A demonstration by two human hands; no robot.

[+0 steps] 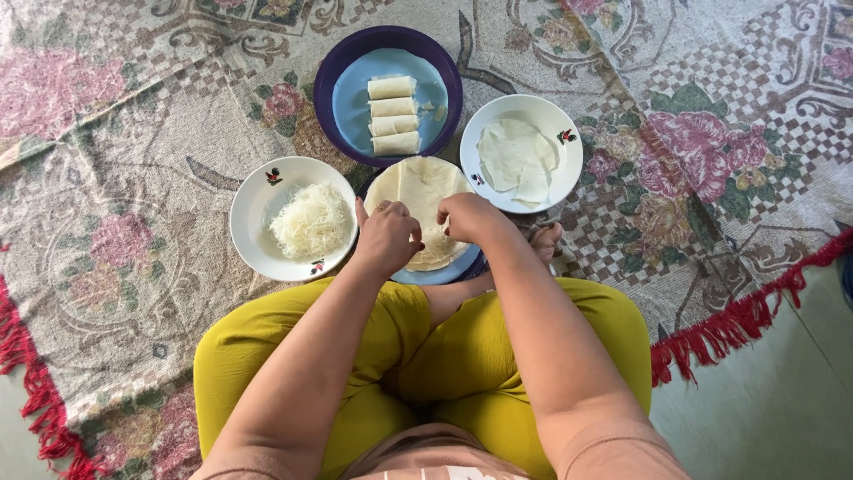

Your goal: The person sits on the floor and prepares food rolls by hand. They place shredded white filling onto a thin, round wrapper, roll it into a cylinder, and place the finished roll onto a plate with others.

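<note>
Nearest the camera, a pale pink top is cut off by the lower frame edge, and yellow-green trousers (267, 356) are seen on crossed legs, with a foot (544, 240) partly hidden behind the right forearm. Both forearms are extended forward over the lap. The left hand (388, 236) and the right hand (468, 218) are held close together, a narrow gap being left between them, over the near half of a round pale wrapper (426, 187). The fingers of both hands are curled downward onto the wrapper; whether anything is pinched beneath them cannot be determined, since the fingertips are hidden by the knuckles. The wrapper is laid on a blue plate (453, 269), of which only a thin rim is visible at the near edge. To the left, just beside it, a white bowl (253, 213) containing shredded white noodles (311, 220) is placed. To the right, a second white bowl (560, 124) holding flat white sheets (515, 160) is positioned. Farthest away, a dark purple bowl (444, 67) is occupied by four finished rolls (393, 116), stacked in a column. Everything rests on a patterned floral rug (115, 196) with a red fringe.
</note>
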